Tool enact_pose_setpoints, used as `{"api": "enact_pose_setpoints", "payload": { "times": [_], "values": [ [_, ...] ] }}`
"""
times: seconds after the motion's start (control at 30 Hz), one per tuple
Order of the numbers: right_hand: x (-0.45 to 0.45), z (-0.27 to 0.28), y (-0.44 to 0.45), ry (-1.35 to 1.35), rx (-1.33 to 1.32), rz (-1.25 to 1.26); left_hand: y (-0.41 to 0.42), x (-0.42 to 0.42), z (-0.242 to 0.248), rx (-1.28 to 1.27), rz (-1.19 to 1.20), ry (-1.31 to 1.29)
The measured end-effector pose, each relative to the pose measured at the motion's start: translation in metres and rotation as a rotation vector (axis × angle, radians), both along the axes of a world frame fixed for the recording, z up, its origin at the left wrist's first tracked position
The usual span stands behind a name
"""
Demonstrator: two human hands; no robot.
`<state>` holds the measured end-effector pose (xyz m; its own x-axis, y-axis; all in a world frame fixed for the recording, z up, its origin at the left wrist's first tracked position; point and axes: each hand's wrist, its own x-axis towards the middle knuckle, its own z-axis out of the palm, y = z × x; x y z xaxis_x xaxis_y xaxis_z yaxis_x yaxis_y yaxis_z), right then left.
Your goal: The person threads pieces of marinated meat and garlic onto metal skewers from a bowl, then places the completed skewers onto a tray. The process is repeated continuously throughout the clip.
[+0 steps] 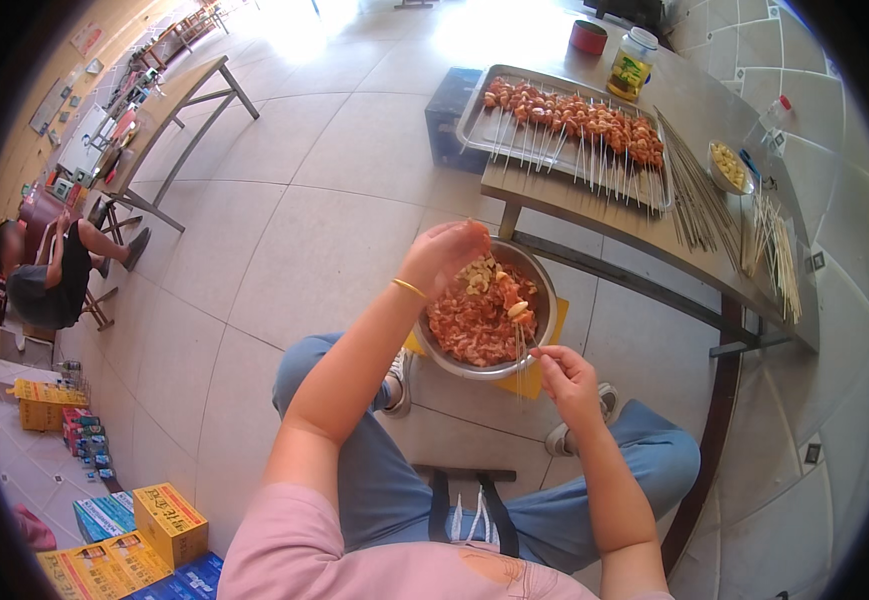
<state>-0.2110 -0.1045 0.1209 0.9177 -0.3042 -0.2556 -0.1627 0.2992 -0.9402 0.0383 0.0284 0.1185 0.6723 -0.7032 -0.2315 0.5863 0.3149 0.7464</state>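
My right hand (571,382) pinches the lower end of a thin skewer over the metal bowl's near right rim. Red marinated meat and pale garlic cloves are threaded along this loaded skewer (513,296). At its far end, my left hand (445,259) has its fingers closed around what looks like a piece of meat; the fingers partly hide it. Below both hands, the metal bowl (549,330) holds raw marinated meat (464,326) and a heap of peeled garlic cloves (479,277). Several thin skewers (521,352) stick out over the bowl's near rim.
On the table (509,186) at right, a metal tray (472,127) carries rows of loaded skewers. Beside it lie bare skewers (697,187), a garlic bowl (731,169) and a jar (631,64). A seated person (51,277) is at far left; cartons (168,525) stand lower left.
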Motion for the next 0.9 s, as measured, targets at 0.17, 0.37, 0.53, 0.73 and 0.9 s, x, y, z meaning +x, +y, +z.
{"api": "enact_pose_setpoints", "payload": {
  "times": [0.17,0.37,0.53,0.73,0.9],
  "values": [
    [-0.002,0.000,-0.001,0.032,-0.027,0.012,0.003,0.003,0.004,0.090,-0.019,-0.066],
    [-0.002,0.002,-0.008,0.065,-0.035,0.055,0.007,0.007,0.011,0.156,-0.066,-0.129],
    [-0.004,0.004,-0.009,0.088,-0.019,0.078,0.010,0.013,0.015,0.209,-0.122,-0.184],
    [-0.006,0.004,-0.011,0.057,-0.027,0.094,0.016,0.016,0.023,0.252,-0.173,-0.186],
    [-0.003,0.002,-0.006,0.047,-0.069,0.070,0.010,0.013,0.020,0.346,-0.251,-0.246]
  ]
}}
